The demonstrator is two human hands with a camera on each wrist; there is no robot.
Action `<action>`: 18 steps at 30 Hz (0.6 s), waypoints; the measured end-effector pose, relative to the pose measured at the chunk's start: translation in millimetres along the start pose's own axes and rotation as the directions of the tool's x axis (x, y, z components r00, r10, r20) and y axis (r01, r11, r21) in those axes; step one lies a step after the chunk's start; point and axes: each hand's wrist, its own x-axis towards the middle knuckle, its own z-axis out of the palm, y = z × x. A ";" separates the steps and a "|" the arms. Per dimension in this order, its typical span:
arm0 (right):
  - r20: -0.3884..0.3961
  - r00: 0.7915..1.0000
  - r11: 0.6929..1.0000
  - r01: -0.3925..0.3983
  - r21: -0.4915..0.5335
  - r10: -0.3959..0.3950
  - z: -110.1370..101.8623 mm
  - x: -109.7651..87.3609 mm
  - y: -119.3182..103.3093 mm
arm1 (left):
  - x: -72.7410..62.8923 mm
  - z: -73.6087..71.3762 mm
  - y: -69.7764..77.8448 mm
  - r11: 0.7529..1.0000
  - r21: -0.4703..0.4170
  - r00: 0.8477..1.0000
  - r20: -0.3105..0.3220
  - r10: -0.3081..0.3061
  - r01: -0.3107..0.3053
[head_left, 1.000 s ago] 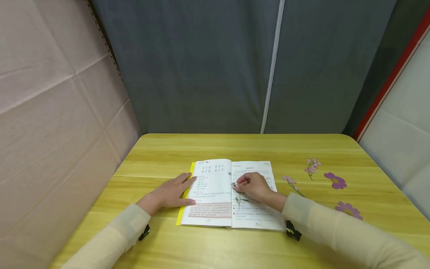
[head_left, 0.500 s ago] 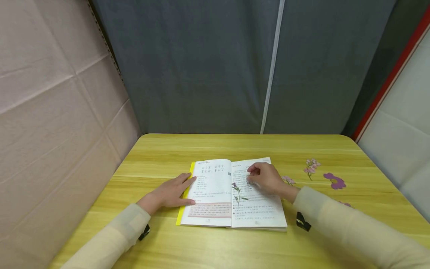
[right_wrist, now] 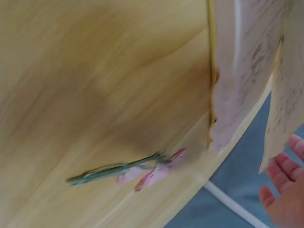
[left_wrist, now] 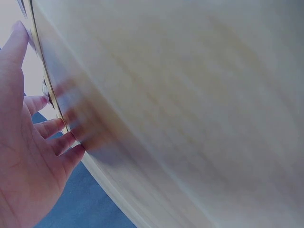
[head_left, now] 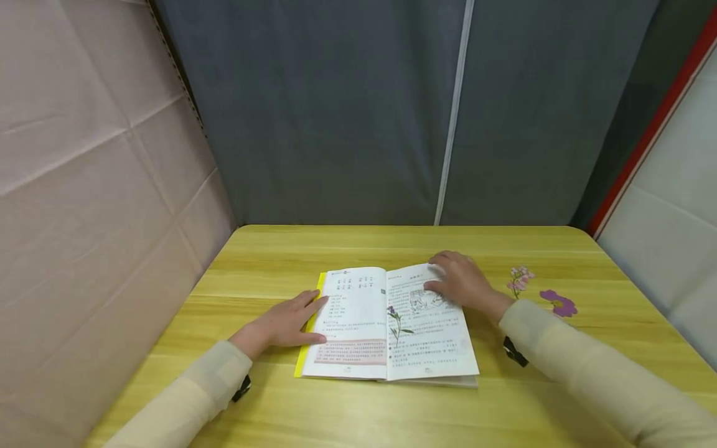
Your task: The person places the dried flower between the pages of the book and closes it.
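An open book [head_left: 353, 311] with a yellow cover edge lies on the table. A pressed purple flower with green leaves [head_left: 398, 325] lies on the right page, beside the fold. My right hand [head_left: 467, 283] holds that page [head_left: 431, 342] by its top outer corner, thumb over the printed side. In the right wrist view the page [right_wrist: 289, 85] stands away from the sheets below, and its edge meets the fingers of the right hand [right_wrist: 287, 190]; the exact grip is partly hidden. My left hand [head_left: 285, 320] rests with straight fingers on the left page's outer edge.
Right of the book lie a pink flower sprig [head_left: 521, 280] and a purple flower head [head_left: 559, 303]. A pink flower with a green stem [right_wrist: 152, 173] shows near the book in the right wrist view. A grey curtain [head_left: 336, 124] hangs behind the wooden table [head_left: 269, 410].
My right hand has let go of the purple flower and moved right and away to the page's top corner. The right page has lifted from those beneath. The left hand has stayed still.
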 end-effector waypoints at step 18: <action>0.230 0.972 0.978 0.094 -0.189 -0.049 6.5 -4.7 28.3 | 0.0 0.3 0.1 1.000 0.023 1.000 0.009 -0.021 0.021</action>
